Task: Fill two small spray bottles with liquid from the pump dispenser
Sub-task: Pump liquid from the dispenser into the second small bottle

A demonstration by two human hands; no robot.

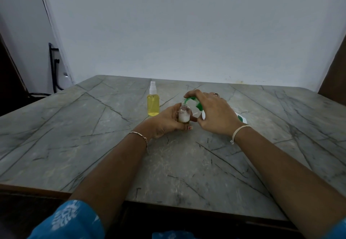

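One spray bottle [153, 106] looks full and capped, while the left hand [164, 123] grips the half-filled second bottle [184, 115] and the right hand [215, 113] clasps the pump dispenser [198, 106].

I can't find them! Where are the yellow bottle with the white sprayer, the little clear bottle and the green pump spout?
Yellow-filled plastic spray bottle [153, 106]: head view, yellow body.
Small clear plastic bottle [184, 115]: head view, white-filled middle.
Green curved pump spout [189, 99]: head view, its bend.

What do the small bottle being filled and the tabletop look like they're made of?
Small bottle: clear glossy plastic, possibly glass; the white liquid shows through its wall. Tabletop: grey stone or stone-look laminate, dull sheen, dark veins crossing it.
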